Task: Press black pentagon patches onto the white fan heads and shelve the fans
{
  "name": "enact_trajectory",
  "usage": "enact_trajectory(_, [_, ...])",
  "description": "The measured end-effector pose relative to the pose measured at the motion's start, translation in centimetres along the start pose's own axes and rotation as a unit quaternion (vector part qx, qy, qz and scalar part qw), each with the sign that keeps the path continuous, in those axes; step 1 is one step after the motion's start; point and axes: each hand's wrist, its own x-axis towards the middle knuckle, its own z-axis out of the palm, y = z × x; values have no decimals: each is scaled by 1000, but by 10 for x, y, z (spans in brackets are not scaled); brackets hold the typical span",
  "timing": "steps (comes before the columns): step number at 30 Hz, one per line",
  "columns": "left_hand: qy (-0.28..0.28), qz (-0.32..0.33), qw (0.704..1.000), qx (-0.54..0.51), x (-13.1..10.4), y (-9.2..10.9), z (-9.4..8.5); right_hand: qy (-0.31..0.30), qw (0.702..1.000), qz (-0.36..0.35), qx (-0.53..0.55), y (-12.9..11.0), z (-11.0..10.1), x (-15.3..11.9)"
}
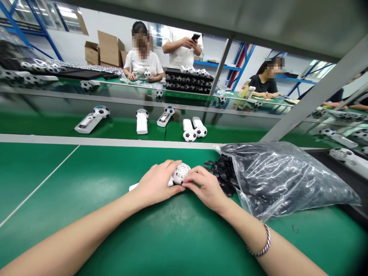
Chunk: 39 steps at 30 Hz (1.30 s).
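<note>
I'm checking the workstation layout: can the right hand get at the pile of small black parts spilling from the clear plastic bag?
Probably yes. The right hand rests on the white round fan head, right beside the pile of small black parts at the open mouth of the clear plastic bag, with nothing between them.

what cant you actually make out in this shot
Head view:
- White fan: handle mostly hidden under the left hand.
- Right hand: fingertips cover the fan's near edge.
- Black parts: too small to identify; most blurred inside the plastic bag.
- Tray: cut off by the right edge.
</note>
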Motion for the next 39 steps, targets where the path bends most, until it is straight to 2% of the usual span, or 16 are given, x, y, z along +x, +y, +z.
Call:
enact_trajectory(4, [9, 6, 1000, 7, 0, -1, 2, -6, 999, -19, -32, 2, 3, 0])
enact_trajectory(11, [8, 5, 1000, 12, 0, 0, 0, 37, 996, 83, 11, 10, -3, 3])
enact_trajectory(14, [2, -6, 1000, 5, 0, 1, -1, 42, 993, 106, 20, 13, -4, 6])
enact_trajectory(26, [-3, -30, 999, -22, 5, 4, -4, -16, 990, 117, 84, 9, -2, 7])
enact_trajectory(34, [-9, -51, 998, -41, 9, 5, -1, -24, 990, 122, 72, 12, -2, 10])
enact_trajectory(39, [20, -48, 998, -24, 6, 8, 2, 10, 991, 115, 64, 15, 4, 6])
